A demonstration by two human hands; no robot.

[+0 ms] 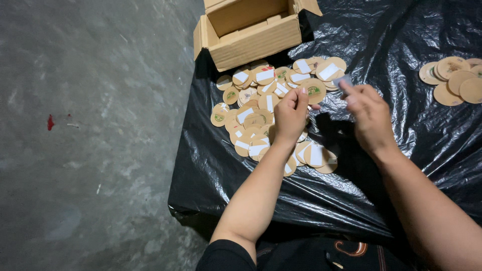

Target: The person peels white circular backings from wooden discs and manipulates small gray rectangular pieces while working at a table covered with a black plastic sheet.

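My left hand holds a round tan cardboard disc by its edge, over a heap of similar discs on black plastic sheeting. Many discs in the heap carry a white strip, some show a green print. My right hand is raised beside it, fingertips pinching a small pale strip. The two hands are a short gap apart.
An open cardboard box lies on its side at the sheet's far edge. A second small group of plain tan discs lies at the far right. Grey concrete floor with a red spot fills the left.
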